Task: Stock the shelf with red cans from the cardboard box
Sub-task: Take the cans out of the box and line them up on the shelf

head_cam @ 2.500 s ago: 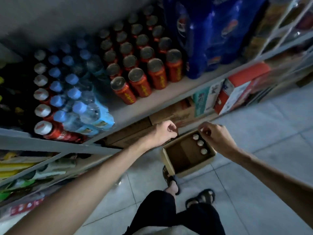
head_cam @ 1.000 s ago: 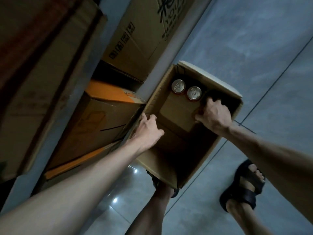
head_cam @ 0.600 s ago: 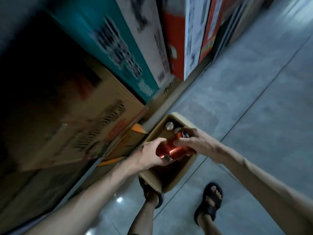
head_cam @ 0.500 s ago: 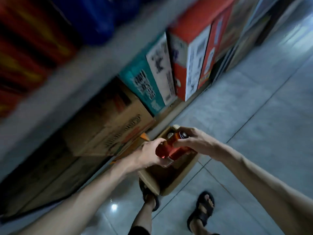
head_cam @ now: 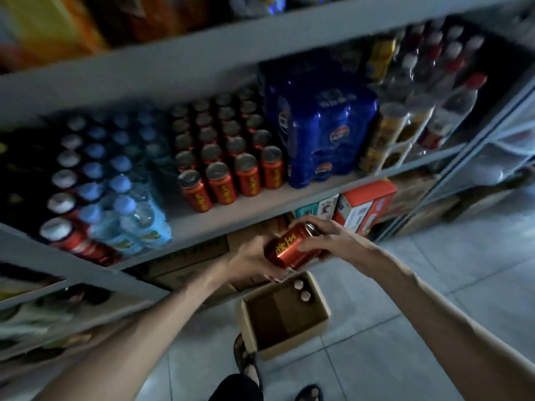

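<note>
A red can with yellow lettering [head_cam: 289, 248] lies tilted between both hands, just below the shelf edge. My left hand [head_cam: 249, 263] cups its base and my right hand [head_cam: 330, 241] grips its top half. Under them the open cardboard box [head_cam: 246, 316] sits on the floor with two can tops [head_cam: 301, 290] showing at its far side. On the grey shelf [head_cam: 254, 204] stand several rows of matching red cans [head_cam: 231, 169], with bare shelf in front of them.
Water bottles with blue caps [head_cam: 121, 204] fill the shelf left of the cans. A blue shrink-wrapped pack [head_cam: 321, 131] stands to their right. Cartons [head_cam: 364, 206] sit under the shelf. My sandalled foot [head_cam: 246, 360] is beside the box on the tiled floor.
My right hand took a red can out of the box and both hands lifted it. My view rose from the box to the shelf, and two cans are left in the box.
</note>
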Available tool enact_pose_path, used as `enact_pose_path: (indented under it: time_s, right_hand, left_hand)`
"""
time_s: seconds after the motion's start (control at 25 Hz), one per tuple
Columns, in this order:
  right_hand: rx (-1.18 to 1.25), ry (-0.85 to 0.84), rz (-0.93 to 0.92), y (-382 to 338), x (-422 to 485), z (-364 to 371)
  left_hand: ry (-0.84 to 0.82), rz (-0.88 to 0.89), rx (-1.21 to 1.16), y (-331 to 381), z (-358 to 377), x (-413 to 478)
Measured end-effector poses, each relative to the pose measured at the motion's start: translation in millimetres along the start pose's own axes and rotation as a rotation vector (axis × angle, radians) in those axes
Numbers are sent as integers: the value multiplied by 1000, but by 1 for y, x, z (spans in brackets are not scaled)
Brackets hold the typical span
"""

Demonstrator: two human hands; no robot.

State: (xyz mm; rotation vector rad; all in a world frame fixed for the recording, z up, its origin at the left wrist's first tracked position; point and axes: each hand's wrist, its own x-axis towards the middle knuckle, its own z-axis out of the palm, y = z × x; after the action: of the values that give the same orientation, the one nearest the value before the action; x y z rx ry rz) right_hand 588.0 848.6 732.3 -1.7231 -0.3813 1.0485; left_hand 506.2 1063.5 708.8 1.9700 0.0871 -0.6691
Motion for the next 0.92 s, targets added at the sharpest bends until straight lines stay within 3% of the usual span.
enact_pose_path:
  time_s: [0.12,0.28,0.44,0.6,0.76,0.92]
  right_hand:
    - [20,63,-33,-26,2,29]
    - [-133,284,-71,-54,27,56]
    - [-161,351,-128,-63,48,68]
    - [-155,458,-100,-61,70,69]
    - [-176,378,-113,-61,79,59]
    - [-344,450,-159,-59,90,60]
  left_hand:
    - [226,29,73,3,-14,-26]
    - [374,72,141,-5,-38,-28]
    - [491,100,137,-17,-46,-19]
    - [488,127,42,-30,-47,-10]
    - [357,93,20,-35,-57,-2]
    - [517,116,-12,-29,-49,4]
